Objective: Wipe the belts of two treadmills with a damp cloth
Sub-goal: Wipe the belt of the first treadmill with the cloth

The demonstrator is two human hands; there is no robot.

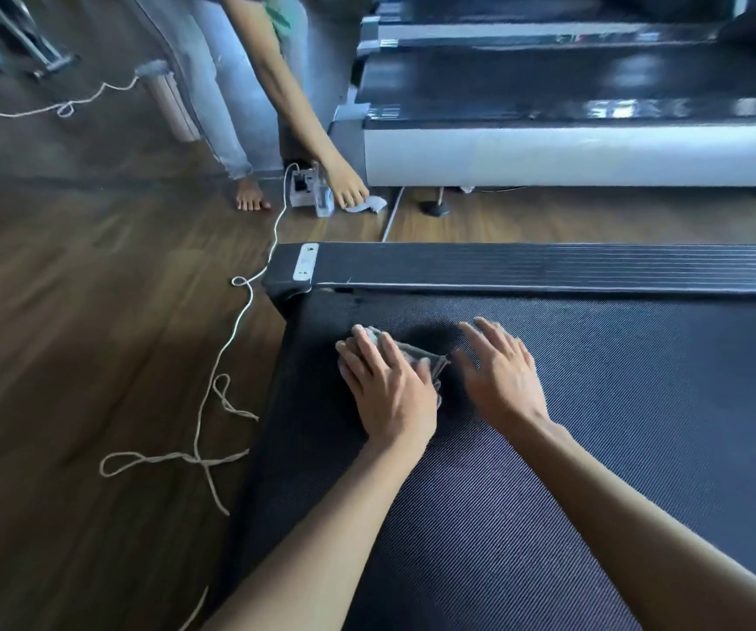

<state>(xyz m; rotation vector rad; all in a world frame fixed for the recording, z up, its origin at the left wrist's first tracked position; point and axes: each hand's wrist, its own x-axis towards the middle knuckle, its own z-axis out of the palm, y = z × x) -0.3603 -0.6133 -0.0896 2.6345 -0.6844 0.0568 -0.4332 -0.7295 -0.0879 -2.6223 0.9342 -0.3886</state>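
At the rear corner of the near belt [594, 425], the left hand [390, 384] lies flat on the damp cloth [421, 357], fingers extended, pressing rather than gripping. The right hand [503, 375] rests open on the belt just beside the cloth, holding nothing. A darker patch [431, 334] borders the cloth, possibly moisture, and no other wiped area is evident. Most of this belt is judged outstanding. The second treadmill [594, 84] stands beyond; its belt's condition cannot be determined. Progress is judged early.
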